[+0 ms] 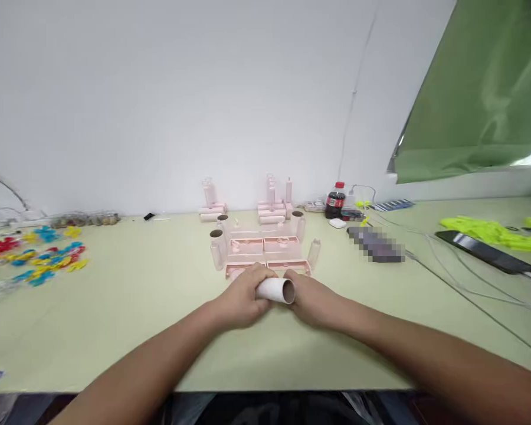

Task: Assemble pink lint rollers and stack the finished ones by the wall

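Observation:
My left hand [244, 298] is wrapped round a white cardboard tube [272, 290], whose open brown end points right and toward me. My right hand [312, 298] is close against that open end, its fingers curled; most of them are hidden, so what they hold cannot be made out. Just beyond both hands lie pink open trays [287, 265], with two more pink trays [282, 244] behind them. Upright cardboard tubes [218, 239] and small clear pink bottles [314, 252] stand on either side of the trays.
Pink stands with bottles [272, 203] are by the wall. A cola bottle [335, 200], a blurred-out phone [376, 244], cables and a black phone [484, 251] lie right, near bright yellow-green material [493, 233]. Colourful plastic pieces [48, 257] are at left.

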The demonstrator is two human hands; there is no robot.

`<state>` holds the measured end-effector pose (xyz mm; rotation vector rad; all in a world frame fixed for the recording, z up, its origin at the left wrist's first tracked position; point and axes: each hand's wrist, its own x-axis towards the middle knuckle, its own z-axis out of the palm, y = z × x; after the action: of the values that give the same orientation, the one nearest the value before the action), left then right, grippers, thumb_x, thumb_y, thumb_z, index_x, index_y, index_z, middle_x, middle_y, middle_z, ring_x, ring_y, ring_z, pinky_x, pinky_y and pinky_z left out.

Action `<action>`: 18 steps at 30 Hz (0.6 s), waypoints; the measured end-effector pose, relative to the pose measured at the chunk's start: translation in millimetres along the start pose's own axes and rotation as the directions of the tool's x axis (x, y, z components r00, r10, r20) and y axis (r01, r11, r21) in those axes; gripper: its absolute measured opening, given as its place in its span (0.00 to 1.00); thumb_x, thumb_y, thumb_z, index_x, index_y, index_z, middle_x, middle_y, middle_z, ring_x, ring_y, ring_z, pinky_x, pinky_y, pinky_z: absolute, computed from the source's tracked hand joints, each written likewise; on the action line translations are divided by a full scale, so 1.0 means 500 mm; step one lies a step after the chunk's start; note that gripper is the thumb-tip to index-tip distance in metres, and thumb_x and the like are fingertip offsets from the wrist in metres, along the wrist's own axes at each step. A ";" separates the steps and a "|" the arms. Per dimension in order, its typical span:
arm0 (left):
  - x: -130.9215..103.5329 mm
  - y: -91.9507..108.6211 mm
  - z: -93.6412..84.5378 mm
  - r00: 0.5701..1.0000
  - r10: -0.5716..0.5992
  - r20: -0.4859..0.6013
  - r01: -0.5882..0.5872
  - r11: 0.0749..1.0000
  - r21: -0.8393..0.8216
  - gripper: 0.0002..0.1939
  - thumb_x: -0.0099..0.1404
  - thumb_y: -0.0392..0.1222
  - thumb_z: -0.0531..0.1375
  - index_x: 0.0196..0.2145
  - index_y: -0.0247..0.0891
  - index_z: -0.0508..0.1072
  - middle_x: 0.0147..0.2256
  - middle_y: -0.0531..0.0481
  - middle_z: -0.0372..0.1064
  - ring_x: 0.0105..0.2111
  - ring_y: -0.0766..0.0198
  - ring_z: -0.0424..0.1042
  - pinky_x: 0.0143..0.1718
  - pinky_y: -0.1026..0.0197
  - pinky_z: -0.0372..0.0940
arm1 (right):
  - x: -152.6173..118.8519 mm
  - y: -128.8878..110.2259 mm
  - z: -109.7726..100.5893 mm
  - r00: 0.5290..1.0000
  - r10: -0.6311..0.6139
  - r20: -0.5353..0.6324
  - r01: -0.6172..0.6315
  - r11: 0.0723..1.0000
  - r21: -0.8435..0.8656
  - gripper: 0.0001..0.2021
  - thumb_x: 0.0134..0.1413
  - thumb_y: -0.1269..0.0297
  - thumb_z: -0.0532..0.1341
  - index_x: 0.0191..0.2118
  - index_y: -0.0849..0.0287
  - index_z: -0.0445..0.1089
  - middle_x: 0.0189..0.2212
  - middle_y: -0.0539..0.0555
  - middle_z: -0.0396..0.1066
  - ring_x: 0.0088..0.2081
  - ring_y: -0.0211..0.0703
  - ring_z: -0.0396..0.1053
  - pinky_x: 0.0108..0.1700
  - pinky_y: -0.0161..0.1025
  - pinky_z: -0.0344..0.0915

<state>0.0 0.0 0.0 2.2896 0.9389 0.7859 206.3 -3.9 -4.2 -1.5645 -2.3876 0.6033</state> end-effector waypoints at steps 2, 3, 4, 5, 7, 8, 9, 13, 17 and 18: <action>0.001 0.003 0.005 1.000 -0.012 -0.022 0.011 1.000 -0.019 0.19 0.54 0.30 0.60 0.44 0.42 0.69 0.42 0.51 0.66 0.43 0.59 0.66 0.45 0.58 0.62 | -0.004 -0.003 -0.018 0.983 -0.159 0.094 0.160 0.987 -0.010 0.08 0.55 0.72 0.54 0.41 0.61 0.64 0.38 0.59 0.72 0.35 0.47 0.68 0.34 0.39 0.58; 0.002 0.004 0.006 0.999 -0.013 -0.030 0.012 1.000 -0.029 0.19 0.54 0.30 0.60 0.44 0.42 0.69 0.42 0.51 0.66 0.43 0.59 0.66 0.44 0.58 0.62 | -0.008 -0.002 -0.027 0.966 -0.215 0.140 0.220 0.975 -0.016 0.09 0.54 0.73 0.53 0.41 0.60 0.64 0.38 0.59 0.71 0.35 0.46 0.68 0.34 0.39 0.59; 0.003 0.005 0.008 0.999 -0.012 -0.037 0.010 0.999 -0.039 0.19 0.55 0.30 0.60 0.44 0.42 0.69 0.42 0.50 0.66 0.43 0.60 0.67 0.44 0.58 0.62 | -0.015 0.000 -0.037 0.948 -0.254 0.194 0.265 0.963 -0.035 0.09 0.53 0.74 0.53 0.41 0.59 0.64 0.38 0.58 0.71 0.34 0.45 0.67 0.33 0.38 0.58; 0.004 0.006 0.009 0.999 -0.002 -0.043 0.000 0.999 -0.051 0.20 0.54 0.30 0.60 0.45 0.42 0.68 0.42 0.50 0.66 0.43 0.60 0.67 0.45 0.58 0.62 | -0.024 0.005 -0.046 0.925 -0.272 0.264 0.303 0.949 -0.083 0.09 0.51 0.73 0.55 0.39 0.58 0.65 0.36 0.57 0.70 0.31 0.43 0.66 0.31 0.37 0.57; 0.006 0.007 0.009 0.999 0.015 -0.046 -0.018 0.997 -0.072 0.21 0.54 0.30 0.60 0.46 0.42 0.68 0.43 0.50 0.65 0.44 0.59 0.67 0.46 0.57 0.62 | -0.045 0.016 -0.064 0.893 -0.255 0.371 0.331 0.930 -0.159 0.07 0.46 0.72 0.57 0.34 0.57 0.64 0.35 0.55 0.67 0.26 0.39 0.61 0.26 0.36 0.53; 0.006 0.008 0.008 0.999 0.016 -0.045 -0.020 0.997 -0.080 0.22 0.54 0.31 0.60 0.47 0.42 0.68 0.44 0.49 0.65 0.44 0.59 0.67 0.46 0.57 0.62 | -0.056 0.022 -0.073 0.883 -0.234 0.407 0.327 0.928 -0.177 0.07 0.44 0.72 0.59 0.32 0.57 0.64 0.34 0.54 0.66 0.24 0.38 0.59 0.24 0.35 0.51; 0.006 0.008 0.007 0.999 0.010 -0.046 -0.014 0.996 -0.088 0.22 0.54 0.31 0.61 0.47 0.42 0.68 0.44 0.49 0.65 0.44 0.59 0.67 0.46 0.57 0.62 | -0.065 0.026 -0.081 0.875 -0.217 0.433 0.322 0.929 -0.185 0.07 0.42 0.71 0.59 0.31 0.56 0.63 0.33 0.52 0.65 0.23 0.36 0.57 0.23 0.35 0.49; 0.003 0.008 0.003 0.998 -0.028 -0.063 0.020 0.992 -0.122 0.22 0.54 0.33 0.62 0.47 0.42 0.67 0.45 0.50 0.66 0.44 0.58 0.67 0.46 0.56 0.62 | -0.089 0.023 -0.102 0.861 -0.214 0.462 0.322 0.932 -0.168 0.08 0.38 0.72 0.60 0.27 0.57 0.59 0.29 0.50 0.63 0.22 0.35 0.53 0.22 0.34 0.47; 0.001 0.006 0.006 0.993 -0.085 -0.083 0.070 0.983 -0.169 0.21 0.53 0.36 0.64 0.46 0.40 0.67 0.45 0.49 0.67 0.45 0.56 0.67 0.47 0.55 0.62 | -0.093 -0.001 -0.101 0.865 -0.303 0.400 0.376 0.919 -0.117 0.09 0.40 0.74 0.59 0.23 0.57 0.57 0.26 0.48 0.63 0.22 0.34 0.53 0.22 0.33 0.47; 0.001 0.006 0.008 0.990 -0.099 -0.097 0.080 0.980 -0.183 0.21 0.53 0.37 0.64 0.46 0.40 0.67 0.45 0.48 0.68 0.45 0.56 0.67 0.47 0.54 0.62 | -0.092 -0.006 -0.098 0.883 -0.334 0.330 0.385 0.917 -0.103 0.09 0.42 0.74 0.59 0.23 0.57 0.57 0.25 0.48 0.63 0.22 0.35 0.53 0.23 0.33 0.49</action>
<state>4.5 -2.6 -0.5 2.0542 0.9699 0.9209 242.4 -36.1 42.5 -1.0888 -2.9336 0.6158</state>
